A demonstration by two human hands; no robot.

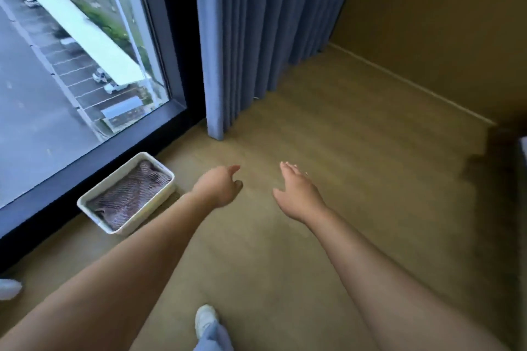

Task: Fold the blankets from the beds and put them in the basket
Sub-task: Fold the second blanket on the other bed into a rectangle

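A white rectangular basket [94, 212] stands on the floor against the window frame at the left. Inside it lies a folded blanket [134, 194] with a dark red and grey woven pattern. My left hand [218, 185] hovers just right of the basket, fingers loosely curled and holding nothing. Further right, my right hand [296, 194] stretches out over the floor, flat with its fingers apart and empty. Both forearms reach forward from the bottom of the view.
A large floor-level window [71, 65] fills the left side. Blue curtains [256, 31] hang to the floor behind the basket. A brown wall [442, 23] runs along the right. My white shoe [205, 319] stands on the beige floor [356, 151].
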